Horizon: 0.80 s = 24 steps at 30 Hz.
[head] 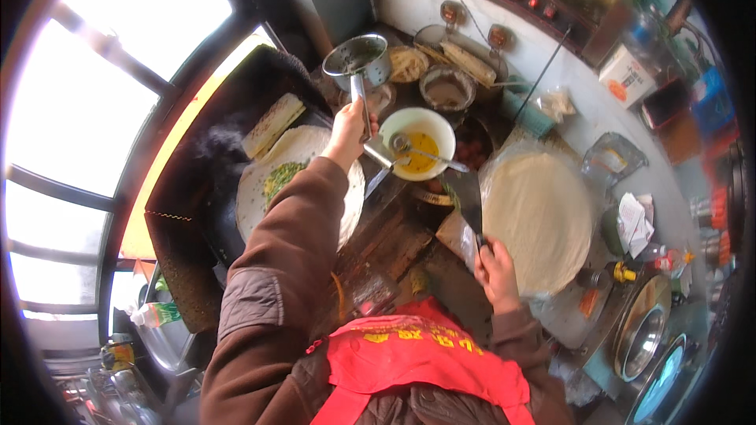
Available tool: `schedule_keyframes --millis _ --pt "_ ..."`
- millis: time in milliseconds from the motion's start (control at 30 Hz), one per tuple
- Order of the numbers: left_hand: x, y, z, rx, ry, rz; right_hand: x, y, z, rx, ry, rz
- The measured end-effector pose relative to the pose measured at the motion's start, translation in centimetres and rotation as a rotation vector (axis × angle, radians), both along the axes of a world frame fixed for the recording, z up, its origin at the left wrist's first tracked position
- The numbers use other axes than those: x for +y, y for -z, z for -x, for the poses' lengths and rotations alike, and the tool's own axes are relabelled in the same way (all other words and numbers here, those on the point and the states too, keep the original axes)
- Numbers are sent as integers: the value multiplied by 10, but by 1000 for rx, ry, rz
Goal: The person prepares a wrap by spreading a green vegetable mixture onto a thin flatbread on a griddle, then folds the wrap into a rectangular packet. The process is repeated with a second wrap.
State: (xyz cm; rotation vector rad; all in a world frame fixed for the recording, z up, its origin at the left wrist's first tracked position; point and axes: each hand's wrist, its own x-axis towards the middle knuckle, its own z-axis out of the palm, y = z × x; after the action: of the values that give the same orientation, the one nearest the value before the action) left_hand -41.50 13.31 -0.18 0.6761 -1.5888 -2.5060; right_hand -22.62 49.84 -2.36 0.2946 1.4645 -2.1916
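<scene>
My left hand point(352, 130) grips the handle of a metal saucepan point(357, 62), which is held up behind the bowls. In my right hand point(496, 268) is the handle of a metal spatula point(465, 195), its blade pointing away from me. Between them a white bowl point(446, 130) contains yellow beaten egg point(422, 150) and a ladle point(400, 143). A large round flatbread point(254, 200) lies on the dark griddle at left, with a green and yellow filling point(283, 177) on it, partly hidden by my left arm. A folded flatbread point(274, 124) rests beyond it.
A stack of thin round dough sheets point(540, 218) under plastic film stands at right. Behind the bowl are a smaller bowl of batter point(447, 91) and a tray of rolled food point(469, 62). The griddle's raised metal guard point(177, 271) borders the window side; steam rises near it.
</scene>
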Motion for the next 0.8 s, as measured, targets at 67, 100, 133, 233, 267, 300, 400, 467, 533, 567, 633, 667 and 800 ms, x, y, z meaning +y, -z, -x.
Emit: schedule_keyframes --millis 67,100,133,233,267,300,400,467,533,567,633,667,800 --pt "7 23 37 -26 -48 -9 21 4 -8 -54 23 -39" --pt "11 34 52 -30 -72 -14 30 7 -11 -71 42 -46" --pt "14 45 64 -61 -62 37 38 10 -14 -72 48 -19" --pt "25 72 92 -131 -84 -47 59 16 -19 -112 88 -14" --pt "26 78 97 -129 -47 -82 63 18 -18 -123 100 -13" --pt "29 83 102 -119 -53 -80 66 19 -17 -118 106 -21" --pt "35 89 103 -135 -33 -99 69 20 -10 -126 124 -5" --pt "41 84 97 -143 -67 -21 67 18 -1 -129 133 70" --pt "52 68 85 -175 -106 79 62 14 9 -185 126 129" --pt "51 52 78 -263 -111 383 59 12 14 -203 117 184" --pt "62 14 46 86 -323 489 50 7 25 -205 56 285" --pt "66 -11 22 279 -382 563 44 5 29 -214 31 356" --pt "69 -126 -119 795 -687 771 4 -3 47 -221 -109 152"
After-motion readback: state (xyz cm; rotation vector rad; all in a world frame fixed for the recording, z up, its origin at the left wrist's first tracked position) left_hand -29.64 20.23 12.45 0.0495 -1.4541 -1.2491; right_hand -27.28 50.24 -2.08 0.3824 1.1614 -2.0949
